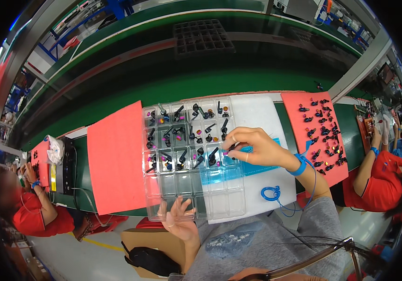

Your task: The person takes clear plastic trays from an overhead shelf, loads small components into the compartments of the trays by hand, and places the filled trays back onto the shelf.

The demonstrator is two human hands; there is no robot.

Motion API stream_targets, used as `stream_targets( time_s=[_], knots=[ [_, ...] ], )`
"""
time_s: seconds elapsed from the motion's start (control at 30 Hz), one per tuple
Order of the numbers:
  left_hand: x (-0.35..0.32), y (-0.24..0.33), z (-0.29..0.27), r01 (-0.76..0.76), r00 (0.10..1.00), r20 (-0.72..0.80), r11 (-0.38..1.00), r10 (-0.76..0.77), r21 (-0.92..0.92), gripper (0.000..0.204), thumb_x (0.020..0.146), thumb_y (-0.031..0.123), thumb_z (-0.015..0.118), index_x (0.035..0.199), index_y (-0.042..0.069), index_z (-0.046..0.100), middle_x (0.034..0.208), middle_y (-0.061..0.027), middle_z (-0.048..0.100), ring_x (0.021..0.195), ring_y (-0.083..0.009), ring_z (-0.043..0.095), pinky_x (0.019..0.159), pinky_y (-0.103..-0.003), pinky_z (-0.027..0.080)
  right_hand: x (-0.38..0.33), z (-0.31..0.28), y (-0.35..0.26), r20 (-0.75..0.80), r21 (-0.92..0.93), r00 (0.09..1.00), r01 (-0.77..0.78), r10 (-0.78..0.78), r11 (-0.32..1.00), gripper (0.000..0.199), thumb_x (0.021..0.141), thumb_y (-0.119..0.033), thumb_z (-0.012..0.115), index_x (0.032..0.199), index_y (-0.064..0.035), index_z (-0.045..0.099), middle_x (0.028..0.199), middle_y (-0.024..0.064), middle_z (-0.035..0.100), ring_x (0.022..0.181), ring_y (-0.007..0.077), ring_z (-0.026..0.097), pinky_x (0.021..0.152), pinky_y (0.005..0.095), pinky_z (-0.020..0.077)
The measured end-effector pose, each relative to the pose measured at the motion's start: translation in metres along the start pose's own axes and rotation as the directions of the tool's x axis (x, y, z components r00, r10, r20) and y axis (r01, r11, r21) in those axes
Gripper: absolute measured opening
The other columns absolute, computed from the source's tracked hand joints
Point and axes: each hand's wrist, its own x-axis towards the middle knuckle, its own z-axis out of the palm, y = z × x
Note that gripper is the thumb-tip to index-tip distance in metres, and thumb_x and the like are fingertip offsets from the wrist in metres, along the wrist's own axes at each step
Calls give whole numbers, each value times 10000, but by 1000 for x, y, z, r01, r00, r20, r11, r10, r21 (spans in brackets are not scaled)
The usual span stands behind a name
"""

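Observation:
A clear plastic compartment tray (pixel 191 188) lies in front of me. Its far rows hold small black earbud-like parts (pixel 181 160) with stems and pink or orange tips, while the nearer cells hold none. My left hand (pixel 180 220) grips the tray's near edge, its fingers curled at the rim and partly seen through the plastic. Over the tray's right side, my right hand (pixel 259 147) pinches a small black earbud-like part (pixel 232 151), mostly hidden by the fingertips. A blue wrist strap (pixel 300 165) circles my right wrist.
Under the tray's right side lie a white foam sheet (pixel 257 210) and a blue mat (pixel 262 171). A coiled blue cord (pixel 270 192) runs to the strap. Pink foam sheets (pixel 114 159) flank it; the right one bears several black parts (pixel 323 132). Co-workers in red sit either side.

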Motion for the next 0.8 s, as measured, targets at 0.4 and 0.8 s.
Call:
stream_targets(
  time_s=[0.4,0.8],
  knots=[
    [-2,-2,3,-17,1000,-3,1000,17,-17,609,887,319,514,1368,7,306,1055,-319,577,835,-334,665,540,-327,581,-1,-40,-37,-186,487,982,119,-30,865,411,942,-267,514,1230,28,506,1111,176,599,967,253,642,836,343,525],
    [12,-23,-58,187,978,125,968,-167,-167,700,852,342,591,1429,166,236,1291,-208,483,1057,-346,572,860,-498,450,1,-44,-116,-193,889,938,292,-288,353,694,951,-556,271,1267,52,375,1030,271,575,884,332,615,799,404,502]
  ],
)
